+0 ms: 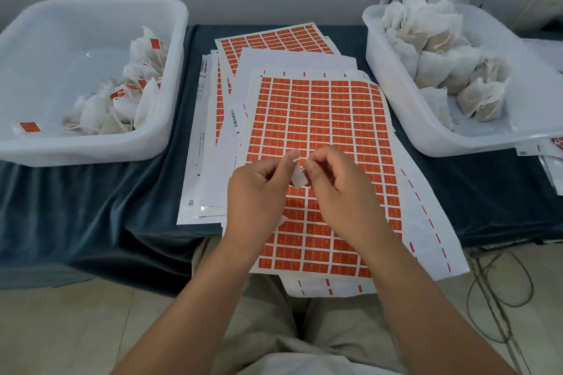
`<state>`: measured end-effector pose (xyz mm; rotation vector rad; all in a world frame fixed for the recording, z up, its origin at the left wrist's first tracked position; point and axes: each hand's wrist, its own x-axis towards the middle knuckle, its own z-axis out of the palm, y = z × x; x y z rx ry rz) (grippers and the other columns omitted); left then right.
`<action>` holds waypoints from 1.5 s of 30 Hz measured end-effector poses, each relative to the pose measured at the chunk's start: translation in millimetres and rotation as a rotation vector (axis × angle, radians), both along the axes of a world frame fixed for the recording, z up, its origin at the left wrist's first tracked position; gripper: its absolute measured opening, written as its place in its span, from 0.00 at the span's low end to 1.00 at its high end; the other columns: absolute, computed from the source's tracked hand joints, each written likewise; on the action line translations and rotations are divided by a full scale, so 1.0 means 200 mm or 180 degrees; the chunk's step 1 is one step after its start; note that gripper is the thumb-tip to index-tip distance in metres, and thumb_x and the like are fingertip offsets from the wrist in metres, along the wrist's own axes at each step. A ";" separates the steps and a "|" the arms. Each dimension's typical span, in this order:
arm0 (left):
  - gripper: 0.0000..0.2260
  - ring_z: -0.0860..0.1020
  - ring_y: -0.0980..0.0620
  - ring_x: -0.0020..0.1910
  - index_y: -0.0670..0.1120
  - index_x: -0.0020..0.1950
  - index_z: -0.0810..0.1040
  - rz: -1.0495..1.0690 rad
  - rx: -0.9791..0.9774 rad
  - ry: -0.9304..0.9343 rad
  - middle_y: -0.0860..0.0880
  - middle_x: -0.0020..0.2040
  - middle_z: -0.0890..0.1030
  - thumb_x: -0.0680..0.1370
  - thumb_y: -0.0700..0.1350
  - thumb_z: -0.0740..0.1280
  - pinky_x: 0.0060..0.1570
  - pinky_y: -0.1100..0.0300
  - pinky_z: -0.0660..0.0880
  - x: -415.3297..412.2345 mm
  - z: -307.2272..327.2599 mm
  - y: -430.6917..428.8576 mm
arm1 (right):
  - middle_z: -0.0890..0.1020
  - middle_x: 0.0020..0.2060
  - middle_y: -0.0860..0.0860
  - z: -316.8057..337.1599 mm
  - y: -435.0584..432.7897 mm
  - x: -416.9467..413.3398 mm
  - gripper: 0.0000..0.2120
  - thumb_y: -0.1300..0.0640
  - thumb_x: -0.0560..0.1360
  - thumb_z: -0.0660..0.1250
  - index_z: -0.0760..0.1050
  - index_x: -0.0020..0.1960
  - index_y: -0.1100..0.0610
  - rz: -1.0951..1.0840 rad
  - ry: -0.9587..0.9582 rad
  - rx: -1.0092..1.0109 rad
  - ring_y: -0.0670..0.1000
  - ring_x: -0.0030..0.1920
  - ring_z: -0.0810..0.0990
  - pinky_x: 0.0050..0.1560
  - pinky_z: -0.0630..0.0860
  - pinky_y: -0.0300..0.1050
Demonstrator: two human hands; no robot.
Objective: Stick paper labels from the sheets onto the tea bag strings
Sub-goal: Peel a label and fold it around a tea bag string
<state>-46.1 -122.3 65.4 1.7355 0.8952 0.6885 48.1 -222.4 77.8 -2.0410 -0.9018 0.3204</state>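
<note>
Left hand (259,189) pinches string (300,159); right hand (336,189) pinches white label (298,181) just below it. Fingertips nearly meet, with the orange label sheet (323,119) underneath.

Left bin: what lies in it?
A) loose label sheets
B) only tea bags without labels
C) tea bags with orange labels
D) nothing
C: the tea bags heaped in the left bin carry orange labels on their strings, while the bags in the right bin show none.
</note>
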 end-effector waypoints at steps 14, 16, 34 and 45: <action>0.22 0.82 0.50 0.40 0.60 0.40 0.87 -0.0022 -0.1661 0.0621 0.52 0.36 0.86 0.85 0.63 0.58 0.46 0.54 0.77 -0.05 0.10 0.04 | 0.77 0.43 0.31 -0.02 -0.02 -0.01 0.02 0.47 0.84 0.63 0.72 0.54 0.39 -0.0125 0.0079 0.0181 0.29 0.53 0.75 0.44 0.68 0.18; 0.18 0.82 0.52 0.38 0.54 0.44 0.88 -0.0178 -0.2042 0.0442 0.50 0.41 0.87 0.84 0.59 0.63 0.46 0.54 0.78 -0.06 0.09 0.06 | 0.77 0.43 0.32 -0.02 -0.01 -0.02 0.02 0.47 0.84 0.63 0.72 0.54 0.39 -0.0113 0.0086 0.0234 0.30 0.53 0.76 0.45 0.69 0.19; 0.13 0.88 0.48 0.50 0.56 0.47 0.89 -0.0887 -0.2007 0.0413 0.53 0.51 0.89 0.68 0.61 0.74 0.54 0.50 0.82 -0.08 0.09 0.11 | 0.80 0.49 0.29 0.01 0.00 -0.03 0.06 0.44 0.83 0.64 0.75 0.50 0.33 -0.0043 0.0963 0.0437 0.31 0.53 0.79 0.43 0.75 0.22; 0.08 0.84 0.53 0.53 0.61 0.48 0.88 -0.0216 -0.1196 0.0198 0.62 0.48 0.87 0.82 0.57 0.70 0.58 0.49 0.81 -0.07 0.08 0.04 | 0.83 0.45 0.31 0.02 0.01 -0.04 0.26 0.17 0.69 0.48 0.75 0.50 0.29 0.0039 0.1212 0.0108 0.35 0.46 0.84 0.40 0.81 0.31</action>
